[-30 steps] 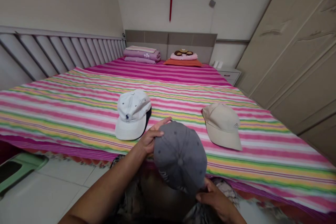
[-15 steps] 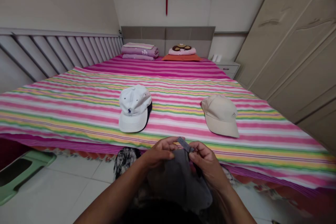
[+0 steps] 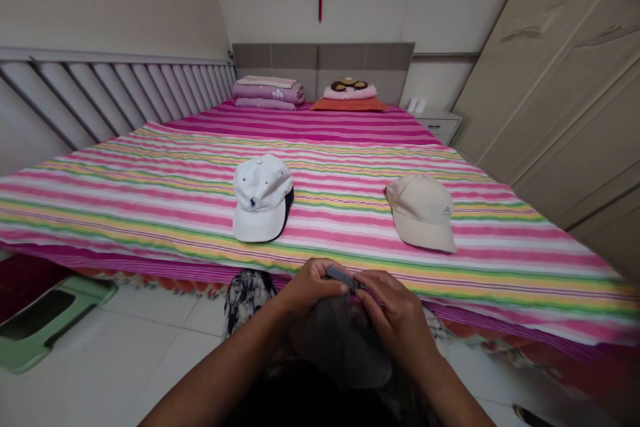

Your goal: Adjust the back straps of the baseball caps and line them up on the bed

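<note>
A grey baseball cap [image 3: 340, 347] hangs low between my hands, dim in shadow, in front of the bed's near edge. My left hand [image 3: 320, 283] pinches one end of its back strap [image 3: 341, 275]. My right hand [image 3: 393, 303] grips the strap's other end, where fingers cover the fastening. On the bed beyond, to the left, rests a white baseball cap [image 3: 263, 190] with a small dark logo, a dark part showing at its side. To the right lies a beige baseball cap [image 3: 421, 210], brim toward me.
The bed [image 3: 150, 193] has a striped sheet. Folded purple bedding [image 3: 270, 95] and an orange-pink stack [image 3: 350, 100] lie by the headboard [image 3: 295, 60]. A green stool [image 3: 55, 320] stands on the floor at left. A nightstand [image 3: 440, 125] and wardrobe [image 3: 560, 100] are at right.
The grey cap has turned from crown up to its back strap uppermost, lower and closer to me. Both hands have come together at the strap. The other two caps still lie on the bed.
</note>
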Demonstrator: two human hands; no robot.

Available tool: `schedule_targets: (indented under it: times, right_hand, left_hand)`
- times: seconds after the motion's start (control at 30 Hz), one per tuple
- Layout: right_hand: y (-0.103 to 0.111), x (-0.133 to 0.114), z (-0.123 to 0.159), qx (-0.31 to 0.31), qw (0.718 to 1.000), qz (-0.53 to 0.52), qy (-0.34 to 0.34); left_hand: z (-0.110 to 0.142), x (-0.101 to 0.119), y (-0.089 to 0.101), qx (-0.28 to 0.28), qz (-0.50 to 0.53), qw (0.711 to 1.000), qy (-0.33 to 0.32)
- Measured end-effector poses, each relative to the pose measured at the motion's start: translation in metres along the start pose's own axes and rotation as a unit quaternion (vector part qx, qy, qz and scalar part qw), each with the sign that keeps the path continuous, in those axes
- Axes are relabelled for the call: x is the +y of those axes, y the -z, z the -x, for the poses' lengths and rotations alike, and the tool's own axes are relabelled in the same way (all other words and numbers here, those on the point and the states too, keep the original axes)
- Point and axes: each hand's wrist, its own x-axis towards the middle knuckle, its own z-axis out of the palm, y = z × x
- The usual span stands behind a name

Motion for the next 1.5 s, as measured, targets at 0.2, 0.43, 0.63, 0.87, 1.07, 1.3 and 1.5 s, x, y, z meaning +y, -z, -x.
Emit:
schedule_targets:
  times: [0.2,0.43,0.63,0.87,1.07,1.3,1.5]
  right_hand:
    - [-0.004,0.001,0.005,-0.006,0.968,0.227,0.109]
    - [-0.01,-0.001,0.008,0.005,0.942,0.319,0.108]
    - [-0.006,0.003,0.002,-0.005,0.994,0.107,-0.026]
    - [-0.005,0.008,0.004,0.025,0.986,-0.056,-0.158]
    - [-0.007,0.004,0.005,-0.033,0.988,0.141,0.056]
    - [-0.011,0.011,0.007,-0.021,0.971,0.233,0.056]
    - [-0.003,0.01,0.002,0.016,0.99,0.139,-0.008]
  left_hand:
    - [0.004,-0.003,0.001,0.034,0.025,0.999,0.022]
    - [0.008,-0.004,-0.003,0.052,-0.006,0.998,-0.02]
    - [0.009,-0.001,-0.008,0.067,-0.025,0.997,-0.039]
    - [0.011,0.0,-0.01,0.102,-0.016,0.995,-0.012]
    - [0.008,-0.003,-0.01,0.109,-0.052,0.992,-0.032]
    - [0.009,-0.006,-0.011,0.138,-0.044,0.989,-0.035]
    - [0.01,0.002,-0.007,0.156,-0.008,0.987,-0.042]
